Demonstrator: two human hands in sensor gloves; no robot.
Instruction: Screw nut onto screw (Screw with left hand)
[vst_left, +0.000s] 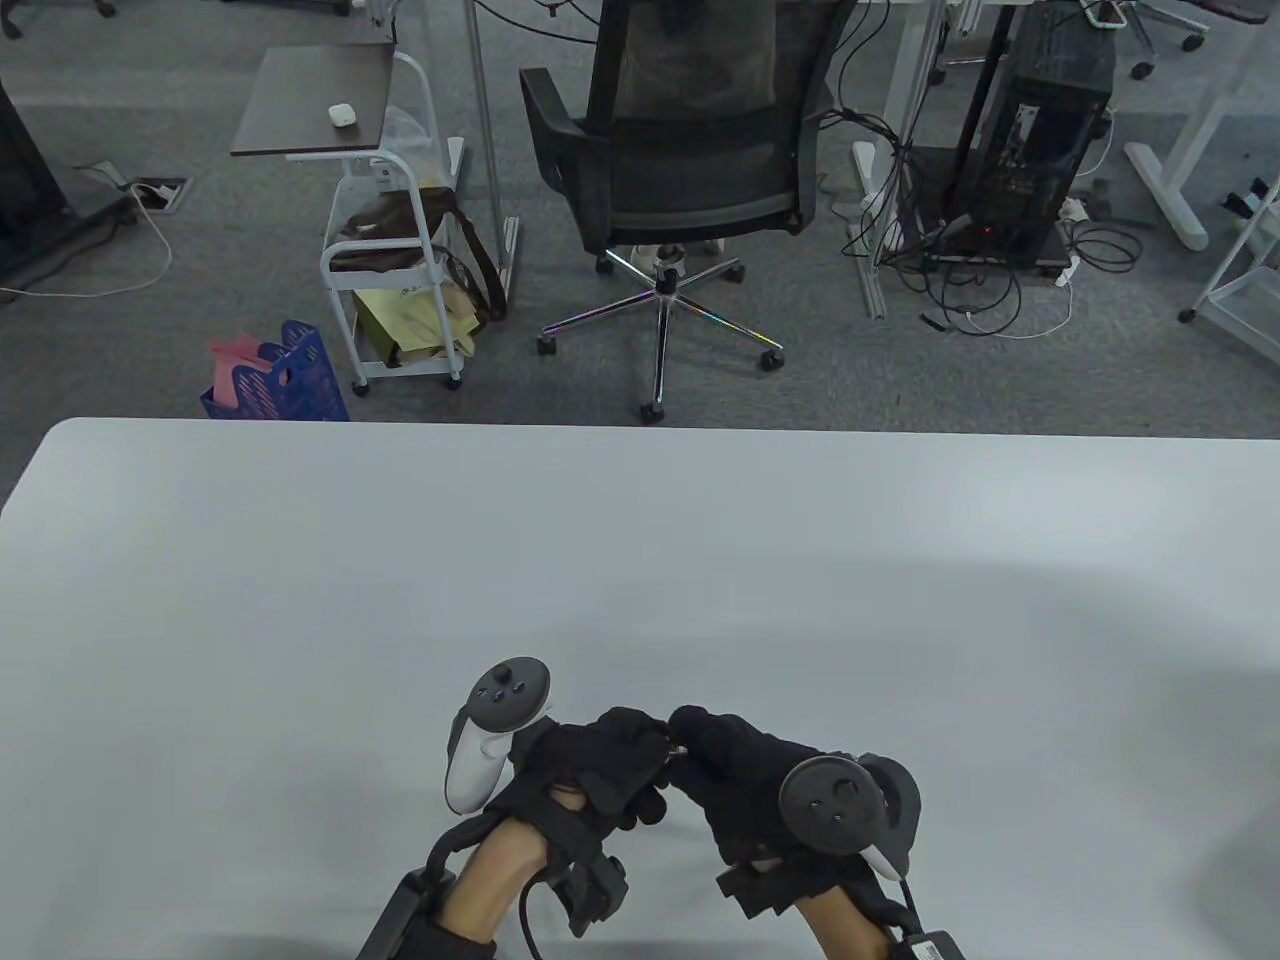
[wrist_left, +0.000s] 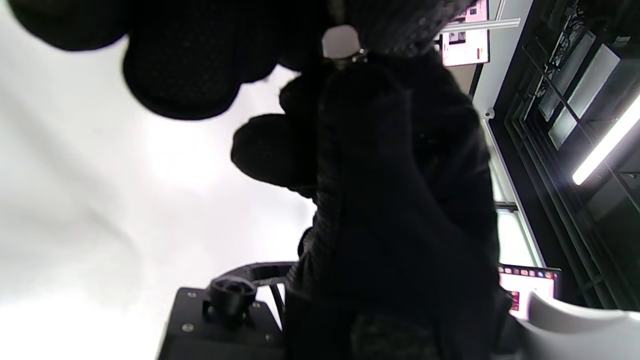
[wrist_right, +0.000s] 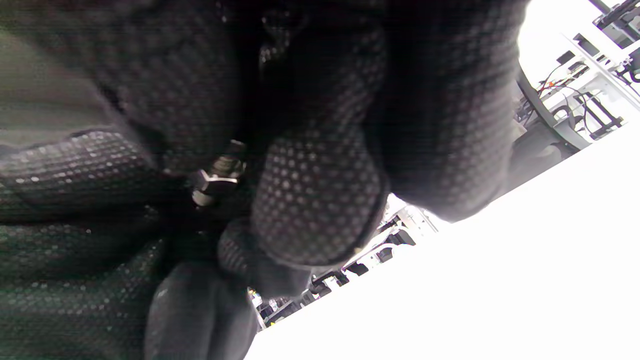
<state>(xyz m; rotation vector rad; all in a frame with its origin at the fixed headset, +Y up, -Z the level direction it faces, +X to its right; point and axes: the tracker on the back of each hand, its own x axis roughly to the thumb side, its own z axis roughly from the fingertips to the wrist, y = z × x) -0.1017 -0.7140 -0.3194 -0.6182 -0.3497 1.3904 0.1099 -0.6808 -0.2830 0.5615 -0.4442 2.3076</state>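
Both gloved hands meet above the table's near edge. Between their fingertips sits a small metal screw (vst_left: 678, 748) with a hex nut (wrist_right: 212, 185) on its thread (wrist_right: 228, 162). My left hand (vst_left: 625, 745) pinches the nut end from the left. My right hand (vst_left: 705, 735) grips the screw's other end, which its fingers (wrist_right: 320, 200) hide. In the left wrist view only a glint of metal (wrist_left: 359, 56) shows between my left fingers (wrist_left: 185, 65) and the right hand (wrist_left: 395, 200).
The white table (vst_left: 640, 560) stretches out beyond the hands. Past its far edge, on the floor, stand an office chair (vst_left: 680, 170), a small cart (vst_left: 390, 260) and a blue basket (vst_left: 285, 380).
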